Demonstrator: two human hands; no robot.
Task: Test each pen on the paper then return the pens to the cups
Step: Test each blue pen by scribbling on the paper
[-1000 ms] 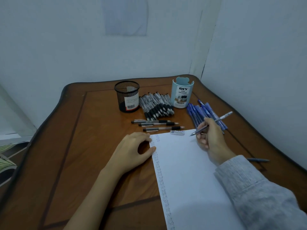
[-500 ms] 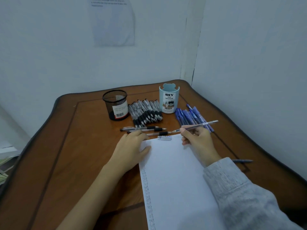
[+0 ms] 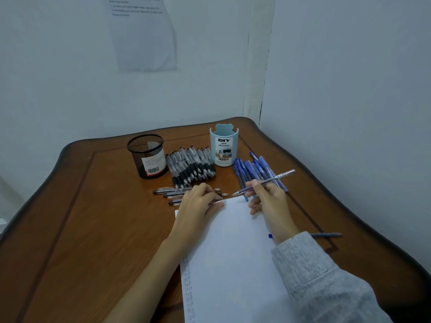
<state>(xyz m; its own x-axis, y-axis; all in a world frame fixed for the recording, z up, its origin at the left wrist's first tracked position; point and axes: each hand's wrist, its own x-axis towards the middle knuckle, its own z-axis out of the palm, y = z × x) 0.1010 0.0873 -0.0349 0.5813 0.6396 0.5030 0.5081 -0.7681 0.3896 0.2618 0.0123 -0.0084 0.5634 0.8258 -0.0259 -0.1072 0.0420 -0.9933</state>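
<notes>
Paper (image 3: pixel 233 252) top edge: right hand (image 3: pixel 268 199) fingers pinch pen (image 3: pixel 277 177) above it; left hand (image 3: pixel 196 206) fingers pinch clear cap (image 3: pixel 218 201). Wide surface (image 3: pixel 105 217) leftward.

Loose pens (image 3: pixel 171 190) partly under left hand (image 3: pixel 198 206), item (image 3: pixel 218 201) beneath it blurred, paper (image 3: pixel 233 252) cut by bottom edge, margin writing (image 3: pixel 187 287) unreadable, wall sheet (image 3: pixel 144 43) text too small, blue pen (image 3: pixel 326 235) partly behind right wrist (image 3: pixel 286 227)

The brown wooden table (image 3: pixel 93 217) carries a black mesh cup (image 3: pixel 147 156), a pale blue cup (image 3: pixel 223 145), black pens (image 3: pixel 190 167), blue pens (image 3: pixel 250 167) and paper (image 3: pixel 233 252).
</notes>
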